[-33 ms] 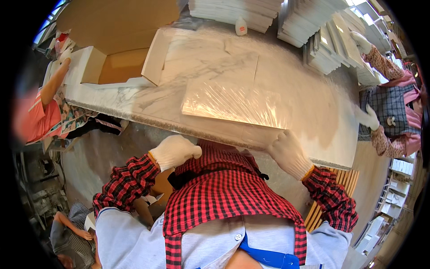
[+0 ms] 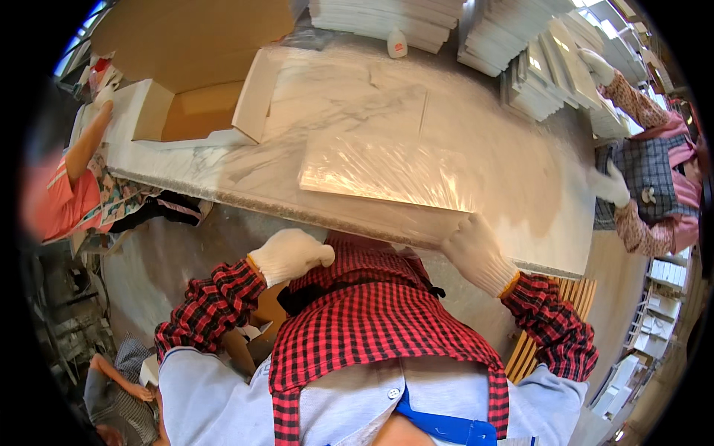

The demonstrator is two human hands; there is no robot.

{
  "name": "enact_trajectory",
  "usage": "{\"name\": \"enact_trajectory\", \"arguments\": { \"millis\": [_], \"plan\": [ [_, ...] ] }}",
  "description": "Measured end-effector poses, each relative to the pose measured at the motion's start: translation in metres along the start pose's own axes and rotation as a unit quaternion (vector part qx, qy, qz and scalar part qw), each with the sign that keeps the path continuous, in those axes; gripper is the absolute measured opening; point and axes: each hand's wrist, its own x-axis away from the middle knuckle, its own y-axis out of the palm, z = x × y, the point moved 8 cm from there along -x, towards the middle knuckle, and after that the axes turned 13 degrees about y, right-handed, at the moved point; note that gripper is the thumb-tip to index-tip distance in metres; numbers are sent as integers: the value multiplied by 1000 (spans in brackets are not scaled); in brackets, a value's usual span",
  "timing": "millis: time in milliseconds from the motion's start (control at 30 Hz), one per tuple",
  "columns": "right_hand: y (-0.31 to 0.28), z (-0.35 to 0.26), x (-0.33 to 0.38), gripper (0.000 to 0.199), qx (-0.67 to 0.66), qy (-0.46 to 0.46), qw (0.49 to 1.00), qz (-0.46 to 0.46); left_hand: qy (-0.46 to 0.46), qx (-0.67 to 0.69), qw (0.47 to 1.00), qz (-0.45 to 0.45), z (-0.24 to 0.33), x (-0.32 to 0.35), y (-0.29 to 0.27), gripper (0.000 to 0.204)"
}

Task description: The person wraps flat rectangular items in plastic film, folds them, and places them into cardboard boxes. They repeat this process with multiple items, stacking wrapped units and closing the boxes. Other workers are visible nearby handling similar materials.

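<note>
The person's left hand (image 2: 291,254), in a white knitted glove, was curled into a loose fist in front of the red-and-black checked apron (image 2: 379,320), just short of the counter (image 2: 335,85); whether anything lay inside it could not be told. The right hand (image 2: 474,251), gloved alike, was at the counter's near edge, its fingers bent beside the near right corner of a flat panel in clear plastic film (image 2: 387,175); whether they gripped it could not be told. That wrapped panel lay flat along the near edge, its glossy film creased and catching the light.

Farther back on the marble-patterned top, an open cardboard box (image 2: 253,97), white outside and brown inside, stood to the left. A small white bottle (image 2: 397,44) stood upright near the far side, in front of one stack of white panels (image 2: 383,18). More panels (image 2: 535,82) leaned together at the far right, where a co-worker in a plaid apron (image 2: 639,175) had one gloved hand on them. At the left, a co-worker in a coral shirt (image 2: 74,193) reached toward the box. Below the counter, to the right, was a slatted wooden piece (image 2: 569,297).
</note>
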Motion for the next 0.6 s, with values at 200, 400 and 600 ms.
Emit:
{"name": "enact_trajectory", "arguments": {
  "millis": [200, 400, 600],
  "plan": [
    [13, -10, -4, 11, 43, -3, 997, -67, -30, 33, 997, 62, 27, 5, -44, 24],
    [-6, -10, 2, 11, 90, -1, 995, -46, 191, -25, 934, 302, 74, -33, -110, 29],
    [7, 15, 19, 8, -78, 153, 984, -55, 217, -120, 935, 254, 60, -67, -98, 30]
  ]
}}
